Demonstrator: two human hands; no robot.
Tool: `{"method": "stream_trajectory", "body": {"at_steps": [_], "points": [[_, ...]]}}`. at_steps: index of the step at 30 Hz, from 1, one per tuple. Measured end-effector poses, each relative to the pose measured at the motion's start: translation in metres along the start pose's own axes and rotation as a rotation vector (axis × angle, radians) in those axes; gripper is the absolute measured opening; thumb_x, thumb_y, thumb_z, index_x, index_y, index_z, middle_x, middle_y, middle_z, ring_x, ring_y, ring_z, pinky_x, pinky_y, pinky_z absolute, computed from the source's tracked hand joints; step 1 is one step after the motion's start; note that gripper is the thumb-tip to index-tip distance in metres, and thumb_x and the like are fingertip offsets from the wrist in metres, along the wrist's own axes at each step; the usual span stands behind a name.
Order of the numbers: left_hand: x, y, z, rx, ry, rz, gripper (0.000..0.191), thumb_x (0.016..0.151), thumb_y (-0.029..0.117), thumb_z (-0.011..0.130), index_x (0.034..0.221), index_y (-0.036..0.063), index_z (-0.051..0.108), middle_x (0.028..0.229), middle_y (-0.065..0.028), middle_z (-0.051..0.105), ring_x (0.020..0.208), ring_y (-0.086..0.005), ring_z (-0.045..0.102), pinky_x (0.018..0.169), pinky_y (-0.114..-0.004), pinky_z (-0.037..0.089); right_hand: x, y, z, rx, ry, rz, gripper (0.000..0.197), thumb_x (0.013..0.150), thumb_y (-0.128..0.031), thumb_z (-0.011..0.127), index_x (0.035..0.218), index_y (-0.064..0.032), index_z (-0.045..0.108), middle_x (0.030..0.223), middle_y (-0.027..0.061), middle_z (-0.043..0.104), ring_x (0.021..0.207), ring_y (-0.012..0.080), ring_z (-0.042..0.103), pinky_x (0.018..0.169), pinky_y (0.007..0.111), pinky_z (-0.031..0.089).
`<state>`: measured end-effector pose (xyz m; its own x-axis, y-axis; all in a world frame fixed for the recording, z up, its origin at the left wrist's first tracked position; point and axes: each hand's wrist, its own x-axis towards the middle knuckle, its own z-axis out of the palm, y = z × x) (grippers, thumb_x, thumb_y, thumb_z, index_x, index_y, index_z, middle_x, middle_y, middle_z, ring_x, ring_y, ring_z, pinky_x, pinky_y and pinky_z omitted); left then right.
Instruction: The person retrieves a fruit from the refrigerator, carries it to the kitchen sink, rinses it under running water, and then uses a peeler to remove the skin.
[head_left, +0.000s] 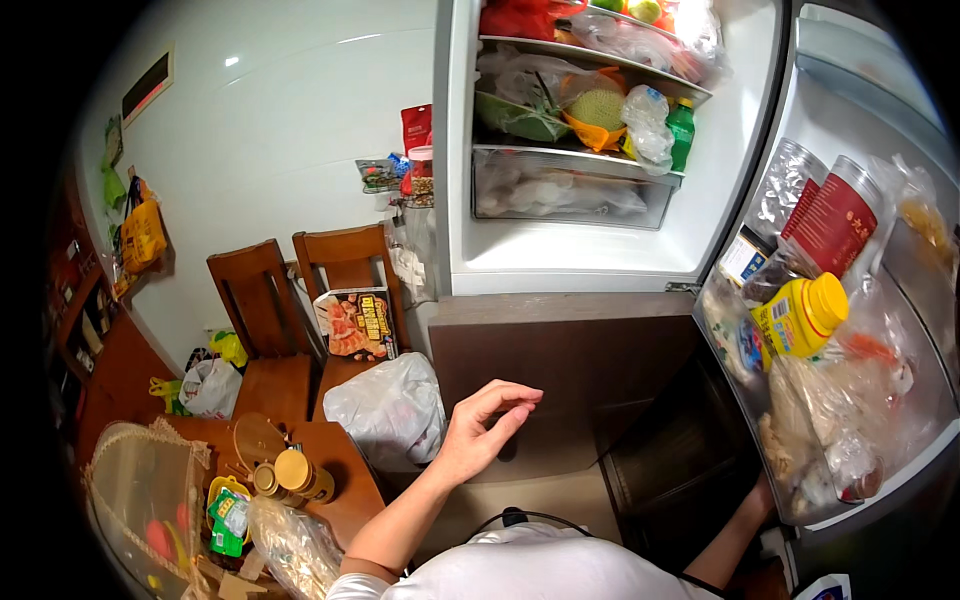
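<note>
An upright refrigerator stands with its door (814, 97) swung out to the right. My left hand (491, 424) is raised before the brown lower front (555, 360), fingers bent and apart from the thumb, holding nothing. My right forearm reaches to the door's lower edge; the hand (761, 495) is mostly hidden behind it, so its grip does not show. Inside are a netted melon (598, 109), a green bottle (681, 135), bagged food and a clear drawer (570, 187). The door bins hold a yellow jar (802, 315), a red canister (836, 217) and several plastic bags.
Two wooden chairs (255, 300) stand at left, one bearing a boxed food package (356, 322). A white plastic bag (390, 409) sits near my left arm. The wooden table (337, 450) holds jars (300, 476), a mesh food cover (142, 480) and packets.
</note>
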<state>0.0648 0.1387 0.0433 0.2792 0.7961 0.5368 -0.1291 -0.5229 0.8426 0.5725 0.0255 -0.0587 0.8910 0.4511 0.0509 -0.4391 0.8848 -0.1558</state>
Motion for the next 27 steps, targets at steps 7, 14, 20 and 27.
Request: {"method": "stream_trajectory", "body": {"at_steps": [7,14,20,27], "points": [[-0.03,0.038,0.009,-0.05,-0.18,0.101,0.022,0.084,0.0,0.053,0.106,-0.0004,0.059,0.101,-0.0097,0.057,0.092,-0.0148,0.056,0.081,-0.026,0.045,-0.057,0.013,-0.003,-0.088,0.042,0.176,0.031,0.093,-0.025,0.035,0.109,-0.0052,0.052,0.103,0.0091,0.055,0.094,0.0241,0.052,0.083,0.04,0.041],[-0.048,0.061,0.016,-0.065,-0.214,0.204,0.027,0.083,0.008,0.057,0.109,-0.0012,0.056,0.108,-0.0136,0.054,0.099,-0.0225,0.053,0.086,-0.032,0.043,-0.144,0.082,0.039,-0.308,-0.087,0.497,0.032,0.094,-0.026,0.035,0.113,-0.0055,0.05,0.109,0.0096,0.054,0.1,0.0249,0.051,0.088,0.041,0.04],[-0.076,0.054,-0.006,0.012,0.026,0.1,0.032,0.085,0.011,0.055,0.115,-0.0013,0.052,0.113,-0.0131,0.05,0.1,-0.0207,0.052,0.087,-0.032,0.043,-0.222,0.153,0.079,-0.485,-0.302,0.861,0.034,0.094,-0.028,0.035,0.116,-0.0057,0.049,0.115,0.01,0.053,0.105,0.0257,0.049,0.092,0.043,0.04],[-0.148,0.027,-0.035,0.235,0.427,-0.173,0.028,0.086,0.009,0.054,0.113,0.001,0.054,0.11,-0.0092,0.05,0.095,-0.0161,0.053,0.083,-0.028,0.044,-0.241,0.276,0.117,-0.056,-0.652,1.06,0.046,0.089,-0.024,0.045,0.123,0.0055,0.035,0.131,0.0188,0.036,0.124,0.0313,0.032,0.104,0.047,0.026]]}}
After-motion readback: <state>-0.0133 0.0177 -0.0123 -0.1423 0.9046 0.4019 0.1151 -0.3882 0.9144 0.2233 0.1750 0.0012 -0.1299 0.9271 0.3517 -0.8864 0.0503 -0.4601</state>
